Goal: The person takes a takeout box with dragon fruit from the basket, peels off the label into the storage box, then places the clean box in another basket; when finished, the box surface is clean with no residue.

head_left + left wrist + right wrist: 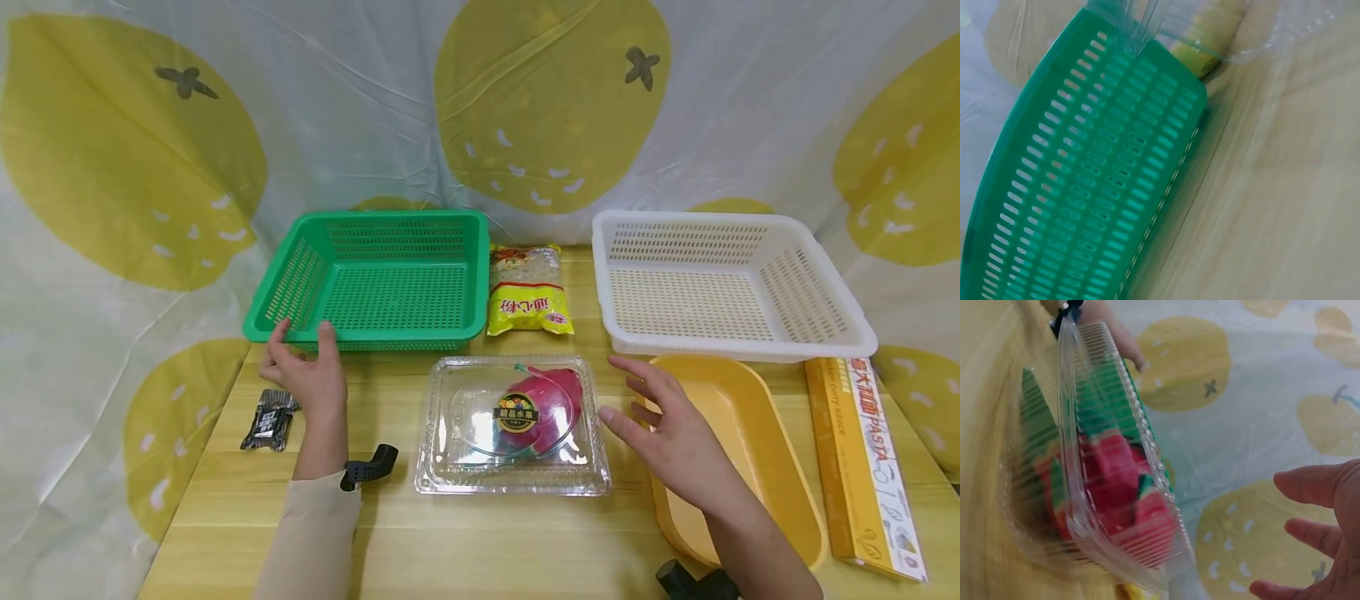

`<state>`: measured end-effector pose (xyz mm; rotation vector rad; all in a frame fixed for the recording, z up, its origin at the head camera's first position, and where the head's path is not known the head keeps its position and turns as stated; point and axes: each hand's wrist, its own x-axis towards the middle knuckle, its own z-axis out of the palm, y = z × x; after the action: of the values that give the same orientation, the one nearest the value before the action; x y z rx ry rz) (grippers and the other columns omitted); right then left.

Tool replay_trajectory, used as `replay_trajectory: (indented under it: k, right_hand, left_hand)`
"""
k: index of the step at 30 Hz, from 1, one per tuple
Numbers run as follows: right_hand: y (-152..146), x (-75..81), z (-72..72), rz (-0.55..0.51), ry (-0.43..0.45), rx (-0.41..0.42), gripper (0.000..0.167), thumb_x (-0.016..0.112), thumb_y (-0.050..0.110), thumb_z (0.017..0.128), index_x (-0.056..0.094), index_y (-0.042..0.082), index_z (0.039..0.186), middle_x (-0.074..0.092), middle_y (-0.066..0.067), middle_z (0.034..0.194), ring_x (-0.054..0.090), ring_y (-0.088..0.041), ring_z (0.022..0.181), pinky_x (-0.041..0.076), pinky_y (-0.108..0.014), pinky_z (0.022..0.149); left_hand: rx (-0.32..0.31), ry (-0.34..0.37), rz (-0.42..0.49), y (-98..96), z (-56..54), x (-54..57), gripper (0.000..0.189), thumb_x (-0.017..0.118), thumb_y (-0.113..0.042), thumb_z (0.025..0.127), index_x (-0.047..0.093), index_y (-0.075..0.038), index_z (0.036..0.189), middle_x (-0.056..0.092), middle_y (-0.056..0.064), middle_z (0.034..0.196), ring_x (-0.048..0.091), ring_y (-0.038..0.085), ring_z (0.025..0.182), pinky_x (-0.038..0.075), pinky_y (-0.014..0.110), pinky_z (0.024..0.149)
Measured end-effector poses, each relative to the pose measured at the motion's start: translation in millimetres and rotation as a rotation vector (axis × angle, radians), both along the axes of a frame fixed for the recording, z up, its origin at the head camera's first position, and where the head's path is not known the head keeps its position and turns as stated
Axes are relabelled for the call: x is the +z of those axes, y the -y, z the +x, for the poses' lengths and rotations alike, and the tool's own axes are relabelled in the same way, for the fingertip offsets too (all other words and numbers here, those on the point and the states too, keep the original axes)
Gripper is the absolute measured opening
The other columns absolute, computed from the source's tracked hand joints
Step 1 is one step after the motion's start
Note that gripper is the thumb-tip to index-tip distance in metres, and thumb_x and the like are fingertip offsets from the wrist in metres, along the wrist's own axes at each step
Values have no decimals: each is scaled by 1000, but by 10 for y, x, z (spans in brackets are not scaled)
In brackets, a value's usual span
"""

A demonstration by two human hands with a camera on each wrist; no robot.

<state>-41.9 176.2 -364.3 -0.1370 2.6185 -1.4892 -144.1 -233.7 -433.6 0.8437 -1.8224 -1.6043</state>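
Note:
A clear plastic box [513, 479] with a black-and-gold label sits in front of me with its lid down, a pink dragon fruit [558, 408] inside. My right hand [671, 429] is just right of the box, fingers spread and holding nothing; in the right wrist view its fingers [1316, 537] are apart from the box [1107, 456]. Further left, my left hand [311, 371] is raised by the front rim of the green basket [367, 340], thumb and fingers apart, nothing in them. That hand does not show in the left wrist view, where the basket [1097, 169] fills the left side.
Left of my left hand lies a small black-wrapped packet [270, 421]. A yellow pasta bag [529, 292] stands between the green basket and a white basket [738, 346]. An orange tray [798, 508] sits partly under my right arm, beside a long pasta box [862, 467].

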Motion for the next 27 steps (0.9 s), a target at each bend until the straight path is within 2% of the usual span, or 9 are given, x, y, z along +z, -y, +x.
replay_trajectory:
  k: [2,4,8,10,13,17,21,24,27]
  right_hand:
    - [4,36,-48,12,-34,24,60,72,26,97,46,20,150,40,-13,154,42,-46,143,44,-62,109]
    - [16,71,-97,31,-64,54,58,72,27,97,48,19,149,40,-12,154,42,-45,143,43,-63,109]
    - [50,130,-209,79,-140,117,53,72,26,97,53,17,145,44,-11,151,45,-40,140,42,-63,109]
    - [68,148,-270,106,-183,152,50,73,26,96,55,17,143,47,-10,147,48,-36,138,43,-63,109]
    - [87,171,-375,140,-239,195,47,74,24,95,59,16,139,51,-9,144,50,-33,134,45,-63,108]
    - [104,199,-520,169,-301,243,44,75,21,94,62,15,135,54,-9,142,53,-31,132,48,-60,106]
    - [137,202,-669,172,-351,305,41,77,19,92,64,15,132,60,-6,136,57,-28,128,51,-54,106]
    - [180,192,-755,156,-339,353,41,78,19,92,65,17,131,62,-4,134,58,-26,128,51,-52,107]
    - [237,168,-815,149,-298,401,40,78,20,91,67,18,130,62,-3,134,57,-26,128,51,-52,106]
  left_hand:
    - [-27,30,-11,-21,49,30,61,71,-43,94,41,-37,147,17,1,144,31,25,131,36,38,104]
    - [-55,49,-31,-42,96,58,64,70,-44,95,37,-36,150,16,3,144,27,27,134,34,41,105]
    - [-114,74,-78,-97,199,117,67,67,-46,96,34,-31,153,17,5,140,31,20,116,35,37,91]
    - [-172,83,-100,-138,258,144,67,66,-46,97,35,-29,153,20,8,139,30,18,110,34,35,86]
    - [-286,74,-162,-218,344,165,63,66,-42,98,39,-23,152,24,14,137,32,19,110,35,35,87]
    - [-468,37,-263,-342,461,174,53,67,-28,99,48,-12,146,32,21,135,36,25,114,36,40,96]
    - [-646,24,-342,-449,574,177,47,68,-19,99,52,-4,141,40,24,131,43,30,117,39,46,100]
    - [-755,27,-364,-522,642,167,48,69,-18,98,52,-4,141,43,23,133,46,35,120,41,49,103]
    - [-833,35,-364,-593,692,143,51,72,-20,96,52,-8,142,42,20,137,46,37,125,42,52,105]
